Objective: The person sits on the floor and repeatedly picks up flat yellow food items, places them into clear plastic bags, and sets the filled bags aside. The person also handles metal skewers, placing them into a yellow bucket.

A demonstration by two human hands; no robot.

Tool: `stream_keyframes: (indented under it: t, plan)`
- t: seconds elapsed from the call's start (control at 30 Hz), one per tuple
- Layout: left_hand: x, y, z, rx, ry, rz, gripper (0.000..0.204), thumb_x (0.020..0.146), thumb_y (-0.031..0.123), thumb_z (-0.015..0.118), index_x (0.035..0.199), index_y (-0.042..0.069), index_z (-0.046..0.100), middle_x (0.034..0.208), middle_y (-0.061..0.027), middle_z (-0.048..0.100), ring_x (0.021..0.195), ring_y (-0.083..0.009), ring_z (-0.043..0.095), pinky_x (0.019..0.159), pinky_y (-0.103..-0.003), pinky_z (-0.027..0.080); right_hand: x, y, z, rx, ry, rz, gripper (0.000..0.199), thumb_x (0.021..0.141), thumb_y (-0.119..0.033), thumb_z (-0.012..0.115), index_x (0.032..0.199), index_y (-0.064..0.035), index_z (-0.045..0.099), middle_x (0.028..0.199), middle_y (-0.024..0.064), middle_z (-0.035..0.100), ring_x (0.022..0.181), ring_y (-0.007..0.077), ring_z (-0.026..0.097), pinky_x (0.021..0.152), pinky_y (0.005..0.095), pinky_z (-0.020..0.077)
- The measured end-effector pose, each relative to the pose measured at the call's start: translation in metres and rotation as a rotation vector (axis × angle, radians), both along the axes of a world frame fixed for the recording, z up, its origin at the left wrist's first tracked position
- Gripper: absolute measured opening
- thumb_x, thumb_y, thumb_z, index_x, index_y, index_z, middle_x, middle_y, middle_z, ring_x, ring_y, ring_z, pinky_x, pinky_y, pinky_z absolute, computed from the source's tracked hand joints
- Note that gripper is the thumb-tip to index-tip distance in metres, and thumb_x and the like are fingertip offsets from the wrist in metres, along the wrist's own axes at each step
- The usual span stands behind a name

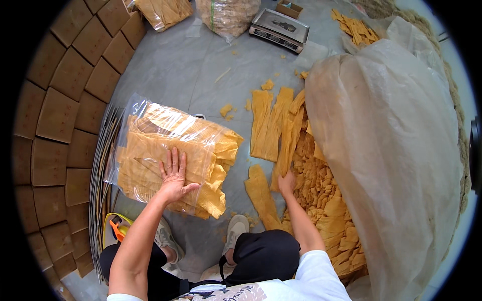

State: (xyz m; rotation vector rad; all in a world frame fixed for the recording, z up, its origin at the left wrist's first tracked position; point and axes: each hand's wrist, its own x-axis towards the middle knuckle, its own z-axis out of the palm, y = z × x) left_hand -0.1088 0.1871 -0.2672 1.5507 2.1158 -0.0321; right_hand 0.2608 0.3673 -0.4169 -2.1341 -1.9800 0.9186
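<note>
The left hand (pixel 174 180) lay flat on the upper face of the clear bag (pixel 138 173), its forearm reaching up from the near side; its grip was spread wide, fingers apart, with nothing clasped. Well to the right of the bag, the right hand (pixel 287 184) reached forward and down with bent fingers; its grip was closed on the lower end of a long strip (pixel 288 140), though the fingertips were hidden.

The bag lay on the grey floor (pixel 201 95), packed with layered, wrinkled yellow sheets (pixel 218 185) that stuck out past its right-hand edge; its plastic was shiny and creased. The long strip was yellow too, narrow and rumpled lengthwise.

Flatter strips (pixel 263 130) lay to the right of the bag, and past them a heap of broken yellow pieces (pixel 306 165), partly covered by a large translucent plastic sheet (pixel 386 135). Beyond the bag and to its right stood a scale (pixel 281 27). On the bag's left were thin rods (pixel 104 160), just beside it, and stacked brown cartons (pixel 57 115).
</note>
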Motion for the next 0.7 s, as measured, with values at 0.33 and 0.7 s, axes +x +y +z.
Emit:
stream_keyframes:
  t: [0.33, 0.7]
  plan:
    - [0.001, -0.002, -0.002, 0.045, -0.018, 0.017, 0.111, 0.069, 0.067, 0.057, 0.146, 0.01, -0.001, 0.15, -0.0163, -0.016, 0.137, -0.0338, -0.018, 0.106, -0.055, -0.011, 0.059, -0.038, 0.065, -0.198, 0.662, -0.389, 0.035, 0.092, -0.02, 0.051, 0.117, 0.0045, 0.05, 0.116, 0.0135, 0.057, 0.106, 0.023, 0.054, 0.089, 0.0332, 0.0424]
    - [0.002, 0.0, 0.0, 0.001, 0.003, 0.003, 0.112, 0.07, 0.068, 0.055, 0.145, 0.01, -0.004, 0.149, -0.0166, -0.017, 0.137, -0.0336, -0.018, 0.106, -0.055, -0.011, -0.052, 0.011, 0.219, -0.019, 1.324, -0.21, 0.029, 0.091, -0.012, 0.054, 0.116, 0.0021, 0.048, 0.112, 0.008, 0.057, 0.099, 0.0123, 0.054, 0.088, 0.0267, 0.0428]
